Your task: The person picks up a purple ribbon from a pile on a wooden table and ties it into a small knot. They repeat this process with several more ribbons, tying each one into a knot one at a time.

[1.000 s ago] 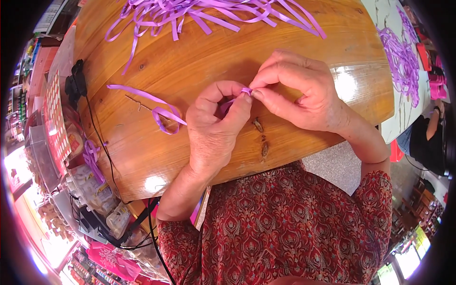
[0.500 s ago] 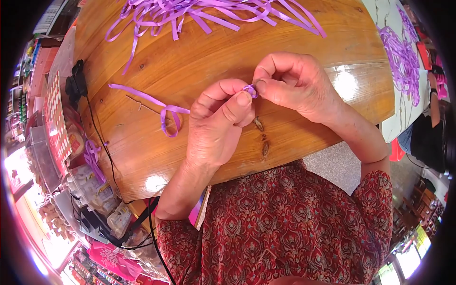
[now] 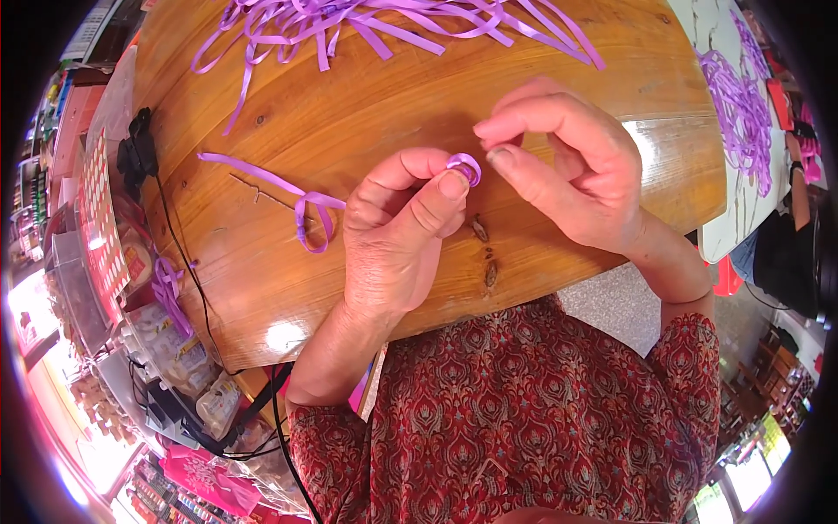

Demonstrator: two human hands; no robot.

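Observation:
My left hand (image 3: pixel 397 227) pinches a purple ribbon between thumb and forefinger. A small rolled loop (image 3: pixel 465 166) of the ribbon sticks up past the fingertips. On the other side of the hand, a ribbon length (image 3: pixel 262 176) lies on the table with a loose loop in it; whether it is the same piece is hidden by the hand. My right hand (image 3: pixel 572 162) hovers just right of the loop, thumb and fingers apart, with nothing seen between them. Beside the loose ribbon lies a thin metal hook-like tool (image 3: pixel 262 192).
A heap of purple ribbons (image 3: pixel 349 17) covers the far part of the wooden table (image 3: pixel 559 262). More ribbons (image 3: pixel 733 105) lie on a white marbled table at right, near another person's arm (image 3: pixel 797 192). A black cable (image 3: pixel 179 236) runs along the left edge, beside plastic bags and boxes.
My right hand has let go of the ribbon loop and drawn away to the right, its fingers parting. My left hand keeps its pinch, almost in place.

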